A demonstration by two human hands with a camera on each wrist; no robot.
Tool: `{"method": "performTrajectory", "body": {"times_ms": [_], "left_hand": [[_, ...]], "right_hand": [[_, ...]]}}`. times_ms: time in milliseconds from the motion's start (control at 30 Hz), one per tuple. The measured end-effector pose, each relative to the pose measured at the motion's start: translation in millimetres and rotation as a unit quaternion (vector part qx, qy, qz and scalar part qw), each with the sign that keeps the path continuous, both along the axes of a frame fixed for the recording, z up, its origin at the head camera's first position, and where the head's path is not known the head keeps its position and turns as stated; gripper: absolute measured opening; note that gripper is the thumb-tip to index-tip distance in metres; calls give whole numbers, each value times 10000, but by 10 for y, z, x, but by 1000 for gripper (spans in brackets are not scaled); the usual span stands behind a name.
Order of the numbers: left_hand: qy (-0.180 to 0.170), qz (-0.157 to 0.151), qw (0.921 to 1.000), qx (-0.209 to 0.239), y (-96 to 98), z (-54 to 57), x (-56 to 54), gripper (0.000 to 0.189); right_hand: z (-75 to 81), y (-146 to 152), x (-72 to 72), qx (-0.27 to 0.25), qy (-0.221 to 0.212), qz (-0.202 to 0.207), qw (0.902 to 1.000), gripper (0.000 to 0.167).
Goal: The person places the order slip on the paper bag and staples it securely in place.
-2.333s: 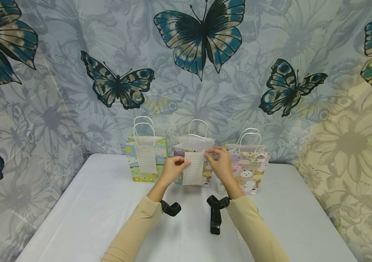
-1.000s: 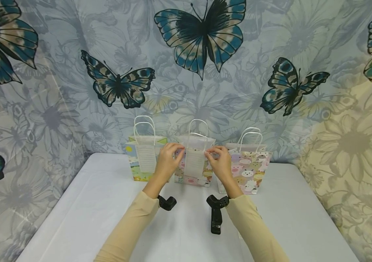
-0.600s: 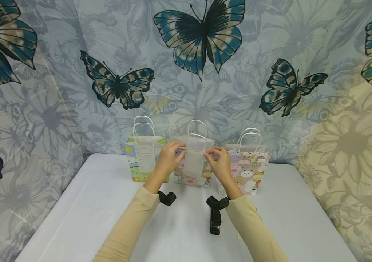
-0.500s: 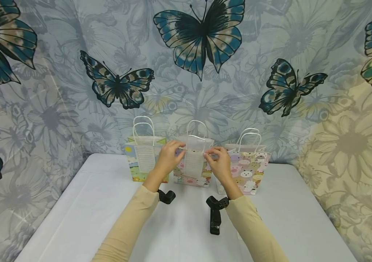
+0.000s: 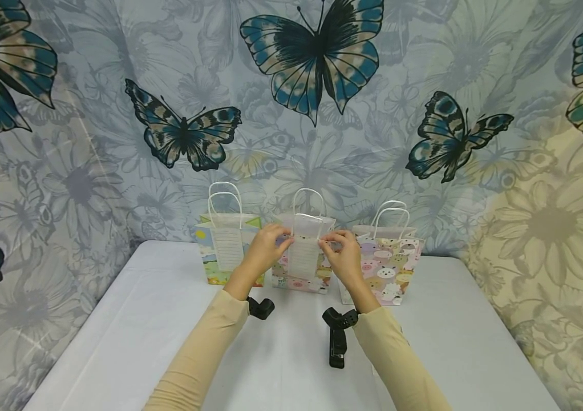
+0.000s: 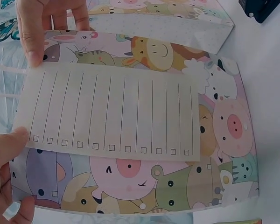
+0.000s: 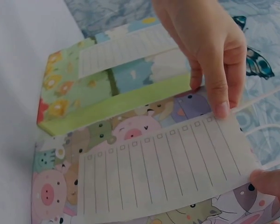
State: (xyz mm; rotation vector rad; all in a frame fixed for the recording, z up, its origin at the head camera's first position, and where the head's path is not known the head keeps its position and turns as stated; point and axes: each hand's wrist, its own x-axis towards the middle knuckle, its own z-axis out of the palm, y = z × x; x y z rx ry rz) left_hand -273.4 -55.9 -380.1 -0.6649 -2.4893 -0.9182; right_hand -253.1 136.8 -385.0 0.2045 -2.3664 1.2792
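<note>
Lined sheet (image 5: 303, 260) held to front of mid bag (image 5: 299, 284), both top corners pinched

Sheet's top L corner is gripped by L hand (image 5: 264, 246): narrow pinch, thumb laid on the paper's face, other fingers bent & partly hidden. Top R corner is likewise gripped by R hand (image 5: 344, 254), thumb tip set on the corner, other fingers bent, again partly hidden. Whether bag rim is caught in either pinch too can't be told. Sheet is placed just below the bag's white handles (image 5: 308, 189), over pastel animal print; ruled lines are printed across it, w/ small boxes down its L edge (clear in both wrist views). Mid bag is stood upright btwn two others.

To the L, partly covered by L hand: meadow-print bag (image 5: 206, 257), w/ 2nd lined sheet (image 5: 228, 249) seen on its front. To the R, partly covered by R hand & wrist: another animal-print bag (image 5: 386, 268), set a bit closer to the person.

Black stapler-like tool (image 5: 337, 349) is set on white tablecloth (image 5: 117, 342) btwn the forearms, nearer R, its far end hidden by R wrist cam (image 5: 340, 317). Tan sleeves (image 5: 199, 354) are worn. Background's filled by butterfly-print backdrop (image 5: 317, 51).
</note>
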Motion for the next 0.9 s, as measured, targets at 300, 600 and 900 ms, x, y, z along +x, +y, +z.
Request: {"method": "performTrajectory", "body": {"times_ms": [300, 600, 900], "left_hand": [[-106, -25, 9999, 92, 4, 12, 3, 23], [-223, 25, 9996, 148, 15, 1, 2, 22], [-84, 39, 9998, 164, 32, -12, -7, 20]], "right_hand": [[-4, -9, -11, -24, -27, -38, 10000, 17], [-12, -10, -17, -37, -69, -29, 10000, 18], [-16, -13, -13, -46, -19, -19, 10000, 17]]}}
